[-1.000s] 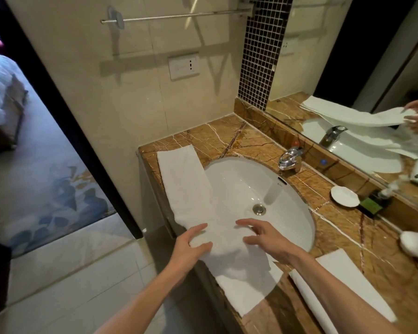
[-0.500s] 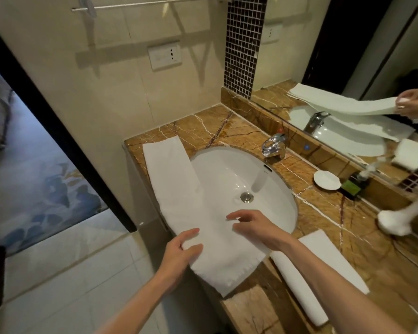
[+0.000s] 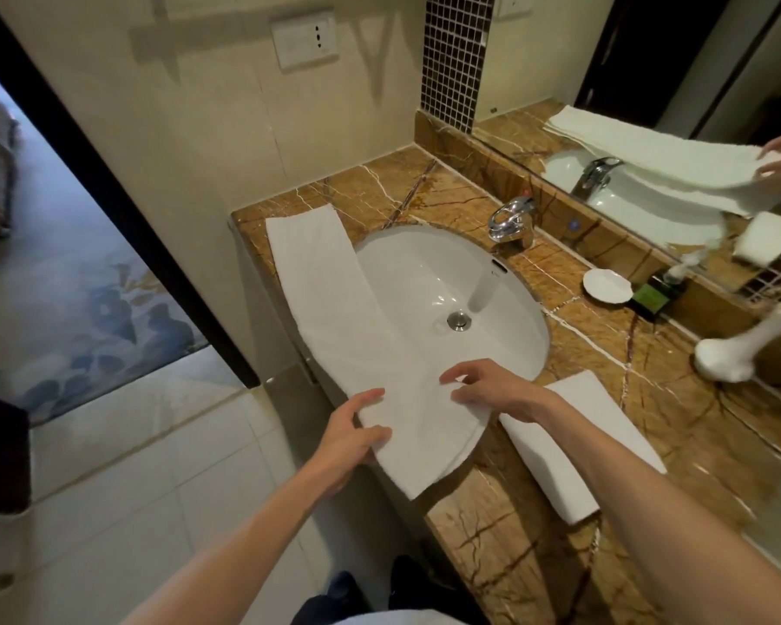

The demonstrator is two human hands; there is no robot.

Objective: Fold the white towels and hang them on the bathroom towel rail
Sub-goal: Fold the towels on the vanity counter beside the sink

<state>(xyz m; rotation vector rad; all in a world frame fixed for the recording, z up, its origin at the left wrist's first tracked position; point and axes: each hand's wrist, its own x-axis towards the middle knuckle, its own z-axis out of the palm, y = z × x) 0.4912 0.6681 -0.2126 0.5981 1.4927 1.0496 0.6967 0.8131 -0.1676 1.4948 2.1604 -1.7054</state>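
A long white towel (image 3: 330, 290), folded into a narrow strip, lies along the front left edge of the brown marble counter (image 3: 650, 421) and over the rim of the white sink (image 3: 438, 281). My left hand (image 3: 348, 433) grips the strip's near end at its left edge, thumb on top. My right hand (image 3: 492, 390) holds the same end at its right edge, with the fingers spread over the cloth. A second white towel (image 3: 578, 448) lies folded on the counter to the right of my right hand. The towel rail is out of view.
A chrome tap (image 3: 512, 221) stands behind the sink. A small white dish (image 3: 607, 285) and a dark green bottle (image 3: 654, 297) sit by the mirror (image 3: 650, 106). A white object (image 3: 736, 354) stands at the right. The wall at the left has a socket plate (image 3: 305, 40); a doorway opens at the left.
My view has tilted down, so the towel rail has left the frame. Both hands have slid toward the near end of the strip and now hold it at its two edges.
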